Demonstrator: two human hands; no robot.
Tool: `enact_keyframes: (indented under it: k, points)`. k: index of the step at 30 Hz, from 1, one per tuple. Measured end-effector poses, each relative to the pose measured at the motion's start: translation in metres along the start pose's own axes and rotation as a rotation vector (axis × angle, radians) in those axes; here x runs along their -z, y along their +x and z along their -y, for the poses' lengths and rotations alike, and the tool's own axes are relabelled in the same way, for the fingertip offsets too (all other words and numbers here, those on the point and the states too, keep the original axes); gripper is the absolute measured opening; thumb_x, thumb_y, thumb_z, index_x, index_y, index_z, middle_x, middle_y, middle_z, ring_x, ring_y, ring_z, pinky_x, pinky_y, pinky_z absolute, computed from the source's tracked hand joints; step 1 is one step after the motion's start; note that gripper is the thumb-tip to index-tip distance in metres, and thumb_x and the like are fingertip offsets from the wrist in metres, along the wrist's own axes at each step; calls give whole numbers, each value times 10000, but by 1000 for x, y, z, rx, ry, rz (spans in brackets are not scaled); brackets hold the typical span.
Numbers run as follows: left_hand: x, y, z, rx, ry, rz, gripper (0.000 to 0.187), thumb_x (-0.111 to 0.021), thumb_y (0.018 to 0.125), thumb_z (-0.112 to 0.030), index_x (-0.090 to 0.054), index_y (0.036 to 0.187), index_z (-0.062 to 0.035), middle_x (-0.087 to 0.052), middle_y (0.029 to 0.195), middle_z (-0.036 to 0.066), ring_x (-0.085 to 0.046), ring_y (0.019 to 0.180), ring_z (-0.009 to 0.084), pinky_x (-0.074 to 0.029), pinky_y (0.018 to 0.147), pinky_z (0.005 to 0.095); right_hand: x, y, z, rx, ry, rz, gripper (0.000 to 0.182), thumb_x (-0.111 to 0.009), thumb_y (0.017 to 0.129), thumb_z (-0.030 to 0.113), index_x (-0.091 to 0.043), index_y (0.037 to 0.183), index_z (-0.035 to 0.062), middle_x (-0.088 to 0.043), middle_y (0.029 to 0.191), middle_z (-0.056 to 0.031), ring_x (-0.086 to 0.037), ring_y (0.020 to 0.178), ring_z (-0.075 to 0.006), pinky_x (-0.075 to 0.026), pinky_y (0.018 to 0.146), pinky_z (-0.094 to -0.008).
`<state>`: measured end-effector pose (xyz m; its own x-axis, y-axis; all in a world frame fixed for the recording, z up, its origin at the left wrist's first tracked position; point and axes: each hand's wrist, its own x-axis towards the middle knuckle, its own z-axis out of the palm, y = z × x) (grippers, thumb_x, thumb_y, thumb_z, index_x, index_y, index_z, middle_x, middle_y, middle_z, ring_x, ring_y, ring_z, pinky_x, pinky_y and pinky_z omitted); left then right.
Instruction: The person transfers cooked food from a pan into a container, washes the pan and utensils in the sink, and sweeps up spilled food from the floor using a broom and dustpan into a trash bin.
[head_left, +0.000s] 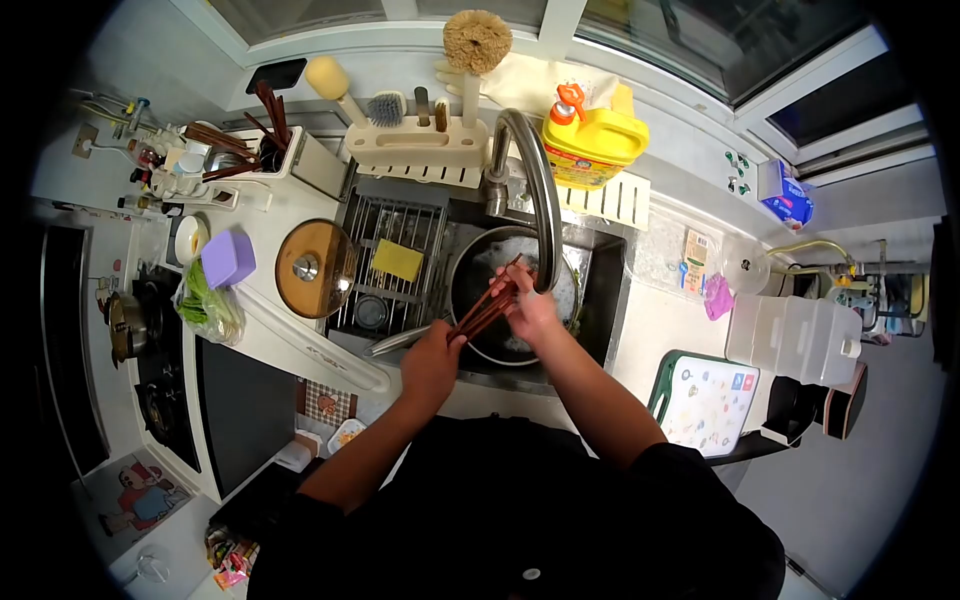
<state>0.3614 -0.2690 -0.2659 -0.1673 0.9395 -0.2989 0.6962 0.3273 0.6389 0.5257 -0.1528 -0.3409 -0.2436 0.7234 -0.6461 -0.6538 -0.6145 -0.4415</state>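
A bundle of brown chopsticks [485, 312] lies slanted between my two hands, over a round pot [457, 285] standing in the sink. My left hand [432, 357] is closed around their lower left ends. Higher up, the fingers of my right hand [527, 303] wrap the other part of the bundle, just under the curved faucet [541, 190]. Whitish suds and water show inside the pot. The pot's handle [400, 340] sticks out to the left, partly behind my left hand. How many chopsticks there are cannot be made out.
Left of the pot, a metal rack [405, 225] carries a yellow sponge [397, 260]. A glass lid [315, 268] lies on the counter beyond it. Behind the sink stand a brush holder [415, 145] and a yellow detergent jug [592, 140]. A cutting board [705, 400] is at right.
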Motion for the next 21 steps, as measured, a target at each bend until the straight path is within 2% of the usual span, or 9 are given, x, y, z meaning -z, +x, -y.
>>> enact_keyframes:
  k: [5,7,8,10,11,13,17,19,21]
  points:
    - [-20,4,22,-45,27,134,281,-541,1007,-316,-562,1025,-37,-639,857,217,-618,823,446,-470,690,487,-7,-4,-7,-19,114,-50,156,-640,888,59,-582,1031,79,-604,855,-39,-614,794,-202,-529,743,-339]
    - [-28,9,27,-62,-197,247,298,-520,1017,-313,-549,1033,-17,-626,822,211,-621,781,429,-467,693,494,-7,-2,-13,-29,175,-29,158,-630,887,55,-582,1036,79,-585,833,-26,-596,777,-191,-520,730,-327]
    - [-31,12,30,-62,-198,245,298,-520,1017,-313,-549,1033,-17,-626,822,211,-621,781,429,-467,693,494,-8,-1,-16,-41,201,-26,166,-628,885,53,-581,1042,80,-570,818,-19,-576,757,-182,-509,716,-316]
    - [-33,15,27,-105,-188,303,280,-510,1025,-308,-534,1026,-29,-609,772,162,-623,710,313,-473,629,434,-10,1,-18,-44,237,-20,159,-617,907,79,-570,1059,86,-544,797,-12,-537,725,-165,-484,683,-295]
    - [-33,15,27,-104,-188,304,280,-510,1025,-308,-534,1026,-29,-609,772,162,-623,710,313,-473,629,434,-10,2,-18,-45,237,-21,159,-617,907,79,-570,1059,86,-544,797,-12,-537,725,-165,-484,683,-295]
    - [-16,17,8,287,-566,611,249,-505,1032,-321,-519,999,-75,-556,725,66,-546,605,167,-428,516,329,-10,4,-16,-40,286,-32,115,-592,940,114,-567,1049,87,-546,801,-20,-537,727,-172,-483,686,-292]
    - [-32,19,22,226,-586,518,287,-488,1036,-333,-529,936,-67,-532,738,22,-528,631,112,-427,547,302,-15,-5,-10,-48,179,-15,95,-570,968,159,-564,1029,86,-551,807,-29,-557,742,-191,-494,695,-327]
    - [-29,20,21,324,-705,568,231,-486,1041,-334,-507,973,-115,-470,715,-36,-396,527,79,-330,439,250,-11,-13,-15,-82,56,35,119,-566,968,174,-574,1043,82,-587,832,-47,-604,795,-222,-515,726,-374]
    - [-21,22,14,381,-723,590,233,-485,1041,-336,-515,978,-114,-477,722,-32,-411,552,78,-344,468,246,-5,-15,-25,-117,45,85,143,-566,968,182,-583,1064,78,-609,854,-56,-622,824,-232,-524,746,-391]
